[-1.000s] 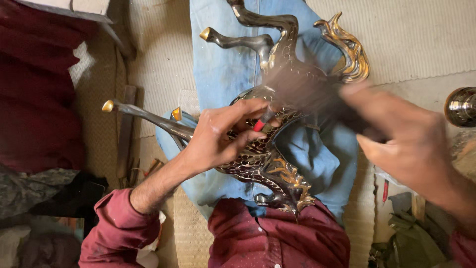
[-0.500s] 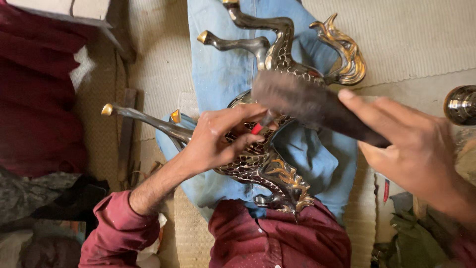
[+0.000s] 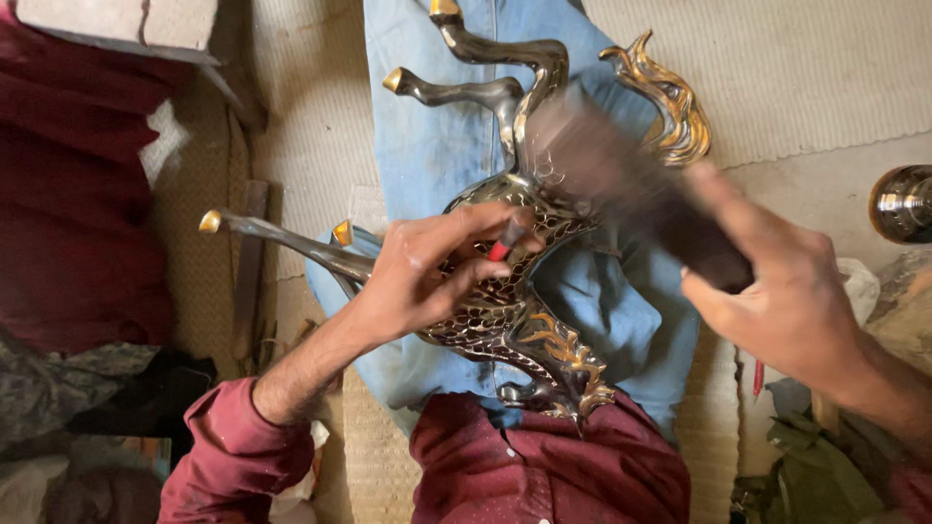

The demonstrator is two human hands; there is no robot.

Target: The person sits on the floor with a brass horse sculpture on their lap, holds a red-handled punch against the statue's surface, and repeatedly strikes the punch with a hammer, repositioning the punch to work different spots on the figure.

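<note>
A pale woven floor mat (image 3: pixel 815 68) filled most of the view, and on it the person's leg in light blue denim (image 3: pixel 437 126) ran up the middle. A large silver-and-gold metal horse figure (image 3: pixel 515 291) lay across that leg, its gold-tipped legs pointing up and to the left, its gold flame-shaped tail (image 3: pixel 670 107) near the mat's upper right and its ornate head against the dark red shirt (image 3: pixel 544 466) at the bottom edge. The right hand (image 3: pixel 786 301) was closed around a dark flat tool (image 3: pixel 621 184), blurred, which lay over the figure's upper body. The left hand (image 3: pixel 427 272) rested on the patterned flank, fingers curled and pinching a small red-tipped tool (image 3: pixel 500 247). A round metal knob (image 3: pixel 903 204) sat at the right edge, well apart from the figure. A dark red cloth (image 3: pixel 68 194) crowded the left side, while bare mat lay open above and to the right. No container showed.
</note>
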